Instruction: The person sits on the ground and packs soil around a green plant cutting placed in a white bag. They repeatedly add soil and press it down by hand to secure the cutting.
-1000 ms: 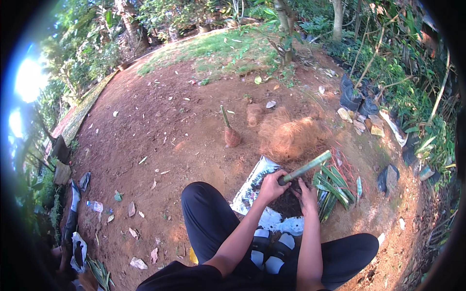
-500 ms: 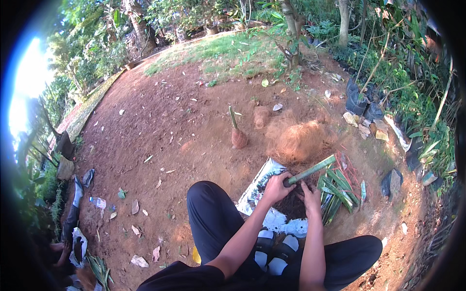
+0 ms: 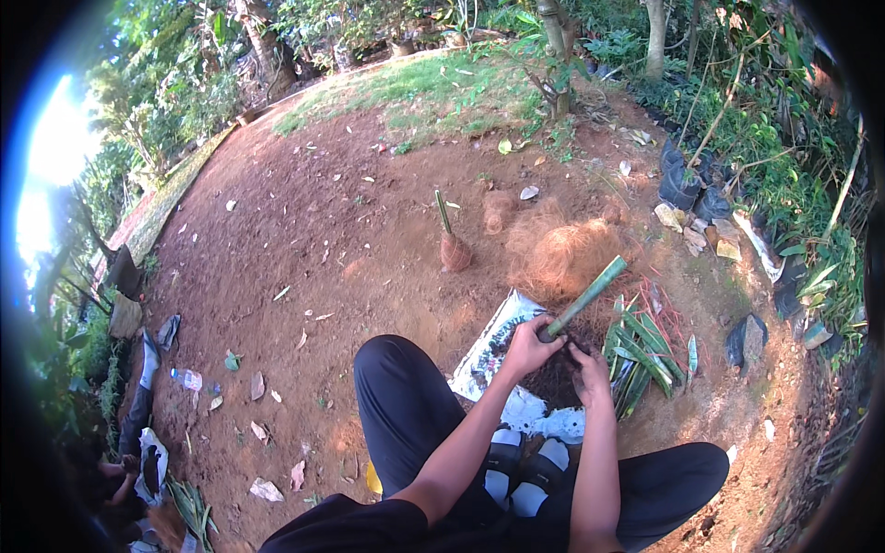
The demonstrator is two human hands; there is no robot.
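Observation:
My left hand point(image 3: 527, 346) grips the lower end of a green stalk cutting point(image 3: 587, 295) that slants up to the right. My right hand point(image 3: 588, 369) rests with curled fingers on a heap of dark soil point(image 3: 558, 376); I cannot tell whether it holds any. The soil lies on a white plastic sheet point(image 3: 489, 355) on the bare ground in front of my feet. A mound of brown coconut fibre point(image 3: 562, 253) sits just beyond the stalk.
A bundle of green cuttings point(image 3: 641, 355) lies right of the soil. A fibre-wrapped ball with a green stalk point(image 3: 452, 244) stands further out. Black plastic bags point(image 3: 687, 184) lie at the right; litter and a bottle point(image 3: 189, 378) at the left.
Both hands stay at the soil heap with the stalk still in my left hand. The view has shifted slightly; nothing else has visibly moved.

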